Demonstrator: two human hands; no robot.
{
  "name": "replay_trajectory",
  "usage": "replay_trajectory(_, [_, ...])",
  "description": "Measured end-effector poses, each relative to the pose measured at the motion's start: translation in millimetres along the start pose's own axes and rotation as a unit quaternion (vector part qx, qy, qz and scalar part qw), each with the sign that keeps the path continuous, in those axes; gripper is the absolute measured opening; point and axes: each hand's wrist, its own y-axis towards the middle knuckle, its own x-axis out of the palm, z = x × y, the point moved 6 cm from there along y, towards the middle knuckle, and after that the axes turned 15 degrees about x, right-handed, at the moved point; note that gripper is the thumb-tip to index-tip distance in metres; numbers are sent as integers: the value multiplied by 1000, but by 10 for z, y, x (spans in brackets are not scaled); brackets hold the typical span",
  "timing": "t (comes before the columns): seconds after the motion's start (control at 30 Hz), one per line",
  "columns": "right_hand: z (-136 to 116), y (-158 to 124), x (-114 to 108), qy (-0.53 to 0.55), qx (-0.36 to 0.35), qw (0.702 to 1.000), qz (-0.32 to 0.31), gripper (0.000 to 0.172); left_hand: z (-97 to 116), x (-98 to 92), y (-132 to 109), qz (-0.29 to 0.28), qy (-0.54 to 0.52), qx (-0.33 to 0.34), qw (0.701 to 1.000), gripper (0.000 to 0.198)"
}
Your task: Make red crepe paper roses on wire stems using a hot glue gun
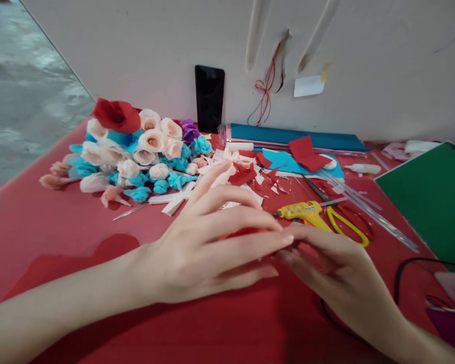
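Observation:
My left hand (208, 242) reaches in from the left over the red table, its back to the camera and its fingers stretched out and slightly apart. Behind those fingers a bit of red paper (246, 232) shows; most of it is hidden. My right hand (326, 258) comes from the lower right, thumb and forefinger pinched close to the left fingertips. What the pinch holds is hidden by the fingers. Just beyond the hands lie a yellow glue gun (307, 212) and yellow-handled scissors (345, 227).
Paper flowers (151, 141) in white, blue, pink and red pile up at the back left. Red and white scraps (242, 174) lie mid-table. A phone (210, 98) leans on the wall. Clear sticks (379, 212), a green board (436, 197) and a black cable (398, 278) are at the right.

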Motion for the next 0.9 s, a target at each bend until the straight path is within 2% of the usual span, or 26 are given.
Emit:
replay_trajectory(0.1, [-22,-1,-31,12,-29,999,16,12,-79,54,-24,12,-89,-68,994,46])
replay_trajectory(0.23, [-80,20,-25,28,-93,995,-7,21,-121,98,-71,40,-176,-120,976,42])
replay_trajectory(0.43, [-106,34,55,-36,-180,983,-17,21,-69,120,-77,41,-186,-100,977,37])
replay_trajectory(0.57, [-72,2,113,-66,-205,977,-10,14,-63,148,-74,15,-163,-92,982,42])
replay_trajectory(0.7, [-56,-6,134,-81,-222,972,1,12,-100,137,-73,30,-177,-98,979,35])
replay_trajectory(0.9, [-49,17,129,-96,-233,967,29,18,-142,161,-70,39,-213,-112,970,33])
